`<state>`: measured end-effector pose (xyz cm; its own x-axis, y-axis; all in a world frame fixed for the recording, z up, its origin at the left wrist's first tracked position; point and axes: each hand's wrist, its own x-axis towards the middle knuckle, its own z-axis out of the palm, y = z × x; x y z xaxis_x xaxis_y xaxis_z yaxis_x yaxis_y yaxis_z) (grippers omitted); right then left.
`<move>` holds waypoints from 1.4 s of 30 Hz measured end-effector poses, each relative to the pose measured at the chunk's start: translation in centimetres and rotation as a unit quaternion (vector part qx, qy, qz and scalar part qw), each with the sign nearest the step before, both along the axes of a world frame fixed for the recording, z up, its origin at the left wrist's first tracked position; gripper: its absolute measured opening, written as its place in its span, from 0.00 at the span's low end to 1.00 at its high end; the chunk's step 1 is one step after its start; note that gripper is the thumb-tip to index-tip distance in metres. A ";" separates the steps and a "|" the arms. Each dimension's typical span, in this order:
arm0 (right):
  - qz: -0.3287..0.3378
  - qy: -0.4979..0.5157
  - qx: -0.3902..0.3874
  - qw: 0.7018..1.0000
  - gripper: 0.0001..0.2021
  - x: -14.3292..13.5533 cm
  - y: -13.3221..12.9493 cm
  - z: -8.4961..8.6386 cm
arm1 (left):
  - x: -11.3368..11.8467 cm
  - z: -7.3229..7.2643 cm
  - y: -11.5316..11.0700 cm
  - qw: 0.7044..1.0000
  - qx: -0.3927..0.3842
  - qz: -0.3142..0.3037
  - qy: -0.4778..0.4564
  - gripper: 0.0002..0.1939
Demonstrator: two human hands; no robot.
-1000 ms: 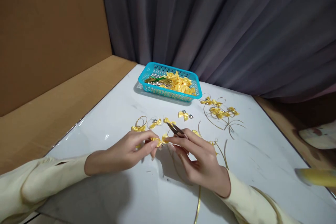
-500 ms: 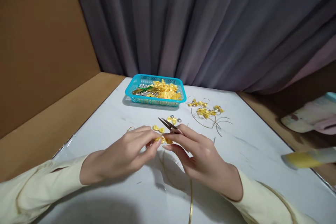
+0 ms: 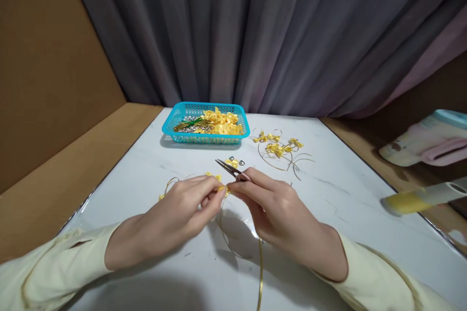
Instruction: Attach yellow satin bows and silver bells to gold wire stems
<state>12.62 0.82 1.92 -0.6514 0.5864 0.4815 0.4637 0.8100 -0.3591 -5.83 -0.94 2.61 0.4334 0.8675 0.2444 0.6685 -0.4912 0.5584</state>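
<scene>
Left fingers (image 3: 215, 185) and right fingers (image 3: 233, 187) pinched together on a yellow bow (image 3: 226, 191) — scissors (image 3: 229, 169) tucked in the right hand (image 3: 279, 209), above a white bench (image 3: 146, 180).

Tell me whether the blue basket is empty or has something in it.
It has things in it: the blue basket holds a heap of yellow bows, with silvery pieces and a green-tied bundle beside them.

Behind left hand (image 3: 178, 209) and right hand (image 3: 280, 209), the left sleeve (image 3: 69, 265) and the right sleeve (image 3: 368, 272) are pale yellow, each having one curved brownish line.
</scene>
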 end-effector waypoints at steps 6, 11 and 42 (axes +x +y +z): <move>0.004 -0.014 0.008 1.000 0.13 -0.2 0.2 -0.2 | 0.0 -0.3 0.0 1.000 0.001 -0.006 0.000 0.13; -0.015 -0.054 0.050 0.997 0.14 -0.5 0.1 -0.8 | 0.0 -0.5 0.1 0.999 -0.035 0.018 -0.002 0.13; 0.006 0.019 -0.136 0.991 0.08 0.5 2.2 1.3 | -0.8 -0.2 3.2 0.833 -0.479 -0.029 -0.275 0.14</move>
